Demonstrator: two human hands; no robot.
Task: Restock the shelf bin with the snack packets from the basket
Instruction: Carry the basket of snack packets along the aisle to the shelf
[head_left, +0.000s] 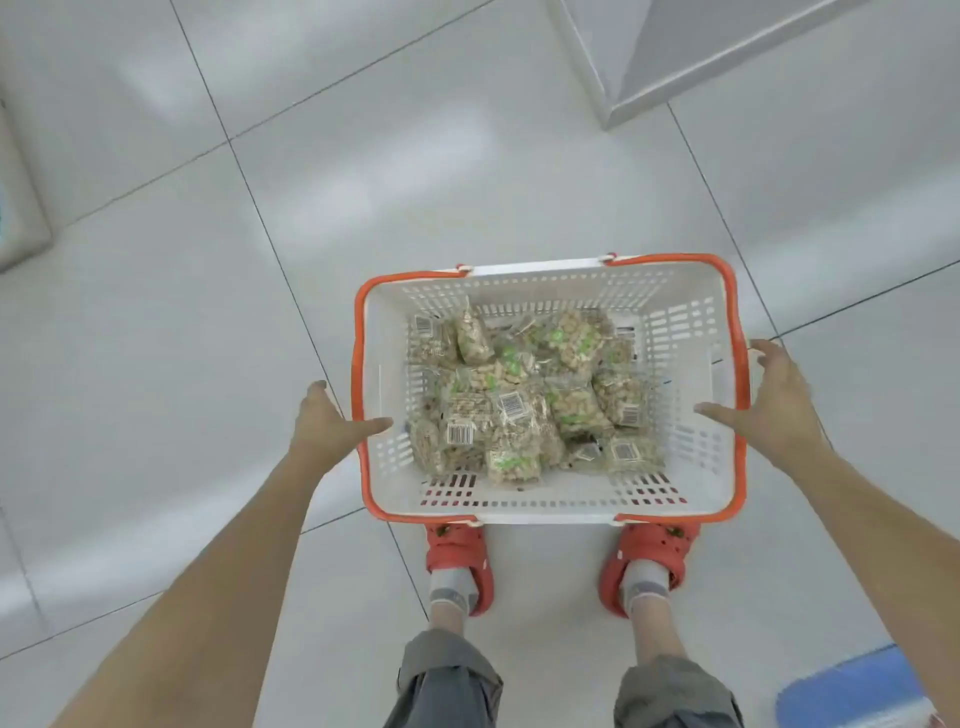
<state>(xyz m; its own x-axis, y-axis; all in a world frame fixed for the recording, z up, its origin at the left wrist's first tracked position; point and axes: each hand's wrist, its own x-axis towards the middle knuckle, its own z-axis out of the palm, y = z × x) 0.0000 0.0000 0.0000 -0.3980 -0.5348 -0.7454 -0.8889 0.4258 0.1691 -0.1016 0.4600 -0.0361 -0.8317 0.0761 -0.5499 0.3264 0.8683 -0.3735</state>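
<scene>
Snack packets (524, 400): clear bags of pale nuts, green print, barcode stickers, heaped loose across basket bottom, piled slightly toward left half. None lifted out yet.

White slotted basket (675, 332) with orange rim and handles (740, 384) folded down along the edge. Sits on floor directly ahead of feet, long axis running left–right across the view, near long wall just over the toes of the orange clogs (457, 556).

Left hand (332, 426) at the left short end, thumb reaching over the orange rim, fingers spread down the outside; touching or about to touch, cannot tell which. Not clenched, holding nothing. Right hand (769, 400) at the right short end, thumb over the rim pointing inward, fingers splayed and relaxed outside the handle; likewise released, no grasp. Hands mirror each other, one per short end, about equally near.

Judged step: taking hold of basket by both ends to lift or shift it, rather than picking packets. Packets lie between the hands, inward and below each; left hand marginally nearer the heap.

Shelf bin not identifiable in view. Pale fixture base (675, 78) top right, well apart. Grey tiled floor (260, 312) all around. Blue object (852, 691) at lower right corner.
</scene>
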